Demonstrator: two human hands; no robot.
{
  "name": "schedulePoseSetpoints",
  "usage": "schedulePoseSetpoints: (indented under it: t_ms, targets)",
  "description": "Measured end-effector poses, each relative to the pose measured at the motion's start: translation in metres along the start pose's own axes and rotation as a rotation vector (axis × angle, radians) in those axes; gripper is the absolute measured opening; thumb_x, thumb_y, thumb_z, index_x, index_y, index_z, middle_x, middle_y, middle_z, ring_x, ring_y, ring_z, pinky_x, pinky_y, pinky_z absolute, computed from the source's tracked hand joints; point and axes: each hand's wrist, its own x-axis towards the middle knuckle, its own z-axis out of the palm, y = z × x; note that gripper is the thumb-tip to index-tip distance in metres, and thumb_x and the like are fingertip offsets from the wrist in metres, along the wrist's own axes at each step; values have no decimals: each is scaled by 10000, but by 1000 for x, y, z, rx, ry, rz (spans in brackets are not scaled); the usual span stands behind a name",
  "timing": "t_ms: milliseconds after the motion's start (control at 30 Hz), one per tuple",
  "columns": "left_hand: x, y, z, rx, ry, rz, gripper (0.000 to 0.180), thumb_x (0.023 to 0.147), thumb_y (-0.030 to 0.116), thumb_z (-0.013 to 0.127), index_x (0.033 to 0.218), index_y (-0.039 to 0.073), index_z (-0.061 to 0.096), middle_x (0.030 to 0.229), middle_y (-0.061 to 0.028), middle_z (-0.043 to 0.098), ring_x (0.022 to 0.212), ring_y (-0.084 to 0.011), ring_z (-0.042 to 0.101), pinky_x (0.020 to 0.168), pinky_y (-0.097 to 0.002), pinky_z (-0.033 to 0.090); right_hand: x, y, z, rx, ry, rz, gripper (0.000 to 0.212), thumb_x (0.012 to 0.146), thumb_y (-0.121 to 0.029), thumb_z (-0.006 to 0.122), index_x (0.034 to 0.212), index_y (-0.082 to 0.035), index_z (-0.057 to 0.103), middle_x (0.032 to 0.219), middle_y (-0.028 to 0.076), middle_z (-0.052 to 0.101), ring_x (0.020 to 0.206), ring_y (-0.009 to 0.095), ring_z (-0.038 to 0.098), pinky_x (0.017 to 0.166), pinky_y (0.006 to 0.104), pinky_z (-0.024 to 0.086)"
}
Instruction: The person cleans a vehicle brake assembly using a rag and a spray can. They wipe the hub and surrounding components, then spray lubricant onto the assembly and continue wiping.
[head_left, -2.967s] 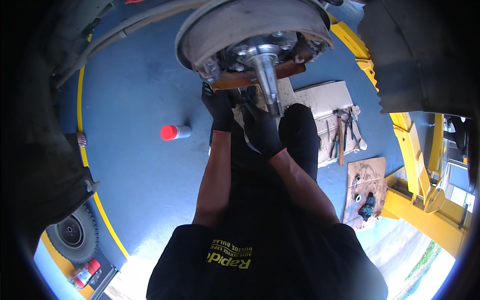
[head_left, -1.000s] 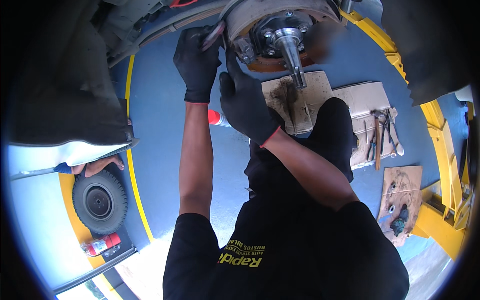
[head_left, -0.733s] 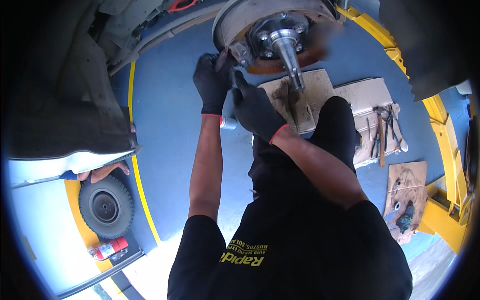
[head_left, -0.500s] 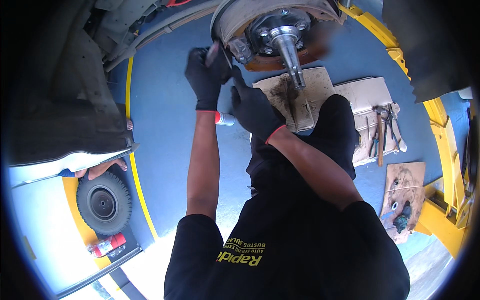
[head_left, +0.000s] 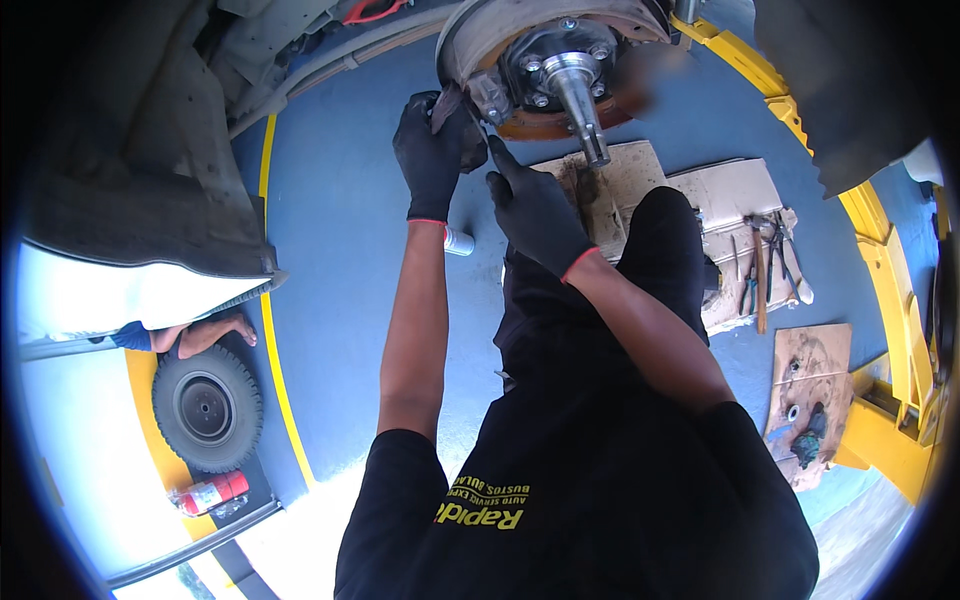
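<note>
My left hand (head_left: pixel 432 158), in a black glove with a red cuff, is closed round a dark brownish flat piece (head_left: pixel 447 106) whose kind I cannot make out. A thin metal edge (head_left: pixel 478 122) shows beside its fingers. To the right, my right hand (head_left: pixel 540 215), gloved alike, has its index finger stretched toward my left hand, thumb apart; its other fingers are partly hidden. Both hands are just below left of a wheel hub assembly with a bare metal spindle (head_left: pixel 580 105), bolts around its base and a curved backing plate (head_left: pixel 470 45) behind.
Stained cardboard (head_left: pixel 640 165) lies under the hub. A hammer (head_left: pixel 760 280) and pliers (head_left: pixel 786 255) rest on more cardboard at right, near a yellow lift arm (head_left: pixel 880 250). A spray can (head_left: pixel 459 242) is behind my left wrist. At left are a tyre (head_left: pixel 207 408), a fire extinguisher (head_left: pixel 212 492) and another person's legs (head_left: pixel 215 333).
Both hands have shifted slightly right and my view has moved a little. The brownish piece in my left hand is tilted differently. The other person's legs show more at left.
</note>
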Motion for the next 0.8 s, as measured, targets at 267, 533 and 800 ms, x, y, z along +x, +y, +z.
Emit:
schedulePoseSetpoints:
  t_ms: [267,533,800]
  targets:
    - [13,-7,-4,90,34,136,204,924,169,793,1095,60,768,1035,-171,750,921,-385,746,817,-446,582,37,-38,-1,371,-155,242,320,1055,-159,561,1313,11,645,892,314,704,875,491,697,771,561,544]
    - [8,10,1,-3,85,138,229,875,27,768,1092,96,790,1055,-119,760,965,-331,742,835,-416,584,24,-24,10,106,103,-35,390,1076,-130,595,1443,-7,645,752,282,650,689,436,685,667,505,520]
    - [-8,-19,10,172,-2,135,194,880,44,764,1069,87,770,995,-124,733,966,-344,735,822,-418,582,22,3,32,147,105,-53,458,1063,-99,573,1512,-9,573,813,316,667,758,502,681,676,532,509]
